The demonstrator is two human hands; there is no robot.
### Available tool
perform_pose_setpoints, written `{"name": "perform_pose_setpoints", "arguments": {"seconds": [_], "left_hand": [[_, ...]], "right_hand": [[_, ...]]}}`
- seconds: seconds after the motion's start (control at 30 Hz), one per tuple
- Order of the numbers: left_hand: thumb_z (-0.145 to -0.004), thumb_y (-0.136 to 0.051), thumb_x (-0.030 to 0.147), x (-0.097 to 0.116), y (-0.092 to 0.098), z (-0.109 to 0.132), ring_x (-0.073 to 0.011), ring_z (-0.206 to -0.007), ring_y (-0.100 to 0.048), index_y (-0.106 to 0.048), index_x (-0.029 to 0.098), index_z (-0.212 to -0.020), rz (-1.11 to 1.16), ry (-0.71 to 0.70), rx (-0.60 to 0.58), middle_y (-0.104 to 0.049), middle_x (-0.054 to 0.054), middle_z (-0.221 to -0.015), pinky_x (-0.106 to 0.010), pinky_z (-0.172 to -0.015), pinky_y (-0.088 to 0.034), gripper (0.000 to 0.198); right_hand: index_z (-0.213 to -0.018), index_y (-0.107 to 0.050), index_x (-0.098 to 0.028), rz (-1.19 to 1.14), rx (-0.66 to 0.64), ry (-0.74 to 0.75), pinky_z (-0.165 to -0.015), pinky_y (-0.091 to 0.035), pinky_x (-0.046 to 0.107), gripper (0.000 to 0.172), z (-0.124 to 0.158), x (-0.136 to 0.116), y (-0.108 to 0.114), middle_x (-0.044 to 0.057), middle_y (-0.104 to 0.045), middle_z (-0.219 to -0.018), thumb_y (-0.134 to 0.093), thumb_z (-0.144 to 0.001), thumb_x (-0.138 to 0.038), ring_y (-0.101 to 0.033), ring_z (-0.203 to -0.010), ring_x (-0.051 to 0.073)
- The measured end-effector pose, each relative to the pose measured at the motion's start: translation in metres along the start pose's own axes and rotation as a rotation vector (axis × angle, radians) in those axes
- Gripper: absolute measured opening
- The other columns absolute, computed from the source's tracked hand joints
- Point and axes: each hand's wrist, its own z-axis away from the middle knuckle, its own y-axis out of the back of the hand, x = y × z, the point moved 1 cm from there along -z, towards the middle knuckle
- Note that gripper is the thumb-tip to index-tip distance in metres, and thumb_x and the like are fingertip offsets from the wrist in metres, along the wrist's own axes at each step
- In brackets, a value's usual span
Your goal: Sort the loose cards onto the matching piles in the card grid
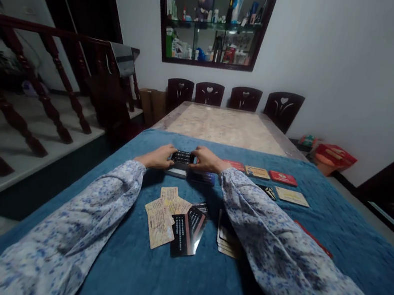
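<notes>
Both my hands reach forward over the blue cloth and meet at a black card (183, 158) with pale print. My left hand (161, 156) grips its left edge, and my right hand (205, 159) grips its right edge. Just below it lie a whitish card (176, 172) and a dark blue card (202, 178). Closer to me a loose fan of cards is spread: beige printed cards (159, 225) on the left, black cards with a pinkish stripe (183, 236) on the right. Under my right forearm a stack of pale-edged cards (228, 242) is partly hidden.
Right of my hands lie red cards (283, 178), an orange-and-white card (257, 172), a black patterned card (266, 192) and a cream card (292, 197). A red item (314, 238) sits farther right. Chairs (208, 93) stand beyond the table; a wooden railing (36, 83) runs along the left.
</notes>
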Motion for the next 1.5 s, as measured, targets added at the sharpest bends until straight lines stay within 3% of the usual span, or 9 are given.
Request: {"name": "perform_pose_setpoints", "arguments": {"seconds": [0.2, 0.4, 0.63, 0.83, 1.03, 1.2, 1.5], "left_hand": [[-0.079, -0.061, 0.018, -0.011, -0.003, -0.017, -0.0278, -0.11, -0.067, -0.065, 0.009, -0.131, 0.0, 0.015, -0.018, -0.066, -0.016, -0.126, -0.037, -0.104, -0.053, 0.053], [-0.077, -0.061, 0.017, -0.019, -0.01, -0.035, -0.0298, -0.118, -0.065, -0.068, 0.011, -0.125, -0.023, 0.029, -0.019, -0.067, -0.017, -0.126, -0.037, -0.107, -0.051, 0.049], [-0.076, -0.063, 0.015, -0.03, -0.014, -0.051, -0.0279, -0.112, -0.067, -0.072, 0.014, -0.116, -0.017, 0.053, -0.047, -0.069, -0.014, -0.124, -0.034, -0.101, -0.053, 0.041], [-0.071, -0.064, 0.012, -0.034, -0.018, -0.056, -0.027, -0.108, -0.068, -0.074, 0.014, -0.104, -0.001, 0.035, -0.08, -0.073, -0.011, -0.115, -0.032, -0.098, -0.054, 0.034], [-0.073, -0.061, 0.01, -0.034, -0.018, -0.057, -0.0276, -0.108, -0.068, -0.072, 0.013, -0.117, 0.003, 0.04, -0.106, -0.076, -0.011, -0.117, -0.032, -0.097, -0.054, 0.045], [-0.071, -0.06, 0.009, -0.034, -0.018, -0.061, -0.0261, -0.101, -0.07, -0.075, 0.014, -0.109, -0.002, 0.024, -0.156, -0.077, -0.009, -0.106, -0.03, -0.091, -0.055, 0.041], [-0.072, -0.058, 0.009, -0.036, -0.022, -0.065, -0.0262, -0.11, -0.068, -0.072, 0.015, -0.118, -0.053, 0.043, -0.216, -0.074, -0.011, -0.118, -0.029, -0.094, -0.053, 0.049]], "right_hand": [[-0.117, -0.075, -0.007, -0.01, -0.021, -0.047, -0.084, -0.048, 0.025, 0.039, -0.017, 0.009, -0.006, 0.019, -0.069, -0.117, -0.072, -0.09, -0.035, -0.069, -0.101, 0.024], [-0.115, -0.076, -0.008, -0.007, -0.038, -0.08, -0.085, -0.05, 0.025, 0.037, -0.031, 0.018, -0.014, 0.02, -0.07, -0.122, -0.072, -0.09, -0.035, -0.07, -0.106, 0.026], [-0.114, -0.077, -0.008, 0.016, -0.077, -0.108, -0.084, -0.052, 0.024, 0.037, -0.044, 0.017, -0.013, 0.021, -0.073, -0.123, -0.072, -0.089, -0.034, -0.071, -0.11, 0.028], [-0.115, -0.078, -0.011, -0.008, -0.146, -0.133, -0.076, -0.05, 0.022, 0.036, -0.053, 0.02, -0.021, 0.016, -0.078, -0.113, -0.069, -0.091, -0.036, -0.074, -0.102, 0.024], [-0.117, -0.077, -0.009, -0.009, -0.15, -0.147, -0.072, -0.049, 0.021, 0.035, -0.051, 0.016, -0.019, 0.016, -0.078, -0.113, -0.068, -0.091, -0.031, -0.074, -0.1, 0.023], [-0.119, -0.077, -0.013, -0.013, -0.178, -0.133, -0.072, -0.05, 0.021, 0.035, -0.054, 0.016, -0.019, 0.015, -0.078, -0.116, -0.068, -0.087, -0.026, -0.074, -0.102, 0.023], [-0.126, -0.074, -0.016, -0.032, -0.203, -0.156, -0.075, -0.052, 0.023, 0.043, -0.056, 0.016, -0.02, 0.014, -0.077, -0.12, -0.072, -0.085, -0.026, -0.073, -0.105, 0.025]]}}
